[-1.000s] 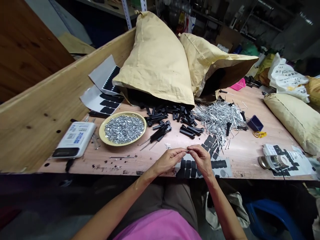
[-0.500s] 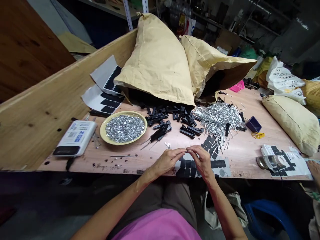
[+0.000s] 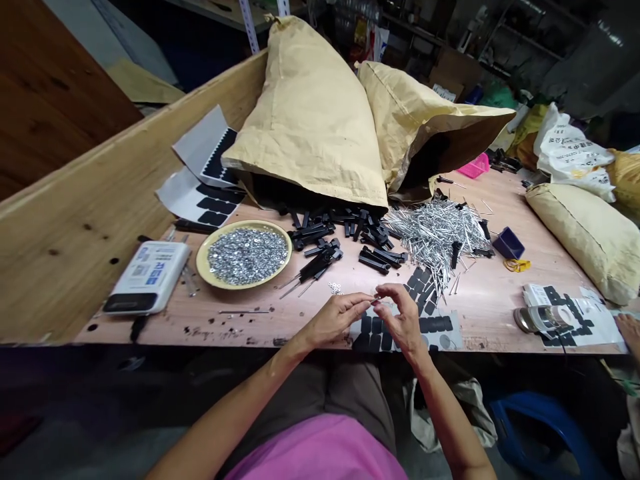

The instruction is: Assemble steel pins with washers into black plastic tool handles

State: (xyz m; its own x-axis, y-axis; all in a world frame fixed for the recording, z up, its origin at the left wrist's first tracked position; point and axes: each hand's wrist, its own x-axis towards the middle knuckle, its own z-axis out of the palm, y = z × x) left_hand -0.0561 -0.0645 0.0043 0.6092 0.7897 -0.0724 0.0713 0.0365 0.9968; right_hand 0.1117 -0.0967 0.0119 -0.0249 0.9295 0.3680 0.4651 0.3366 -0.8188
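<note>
My left hand (image 3: 339,320) is closed in a pinch at the front of the bench. A small dark item shows at its fingertips, too tiny to make out. Just beside those fingertips, my right hand (image 3: 404,323) has its thumb and forefinger apart in a curve. Beneath the hands lies a sheet of black adhesive pads (image 3: 373,327). A few small white rings (image 3: 335,288) sit behind my left hand. Farther back are black plastic parts (image 3: 383,259), some with metal pins in them, and a heap of silvery metal pins (image 3: 437,233).
A yellow bowl (image 3: 201,267) of small metal pieces stands left, near a white power bank (image 3: 147,277). Two large paper sacks (image 3: 310,113) lie open behind. To the right are a dark blue box (image 3: 509,243), a glass jar (image 3: 543,319) and another person's hand (image 3: 629,330).
My right thumb and forefinger have parted from their pinch at the left fingertips. My left hand keeps its pinch in nearly the same place.
</note>
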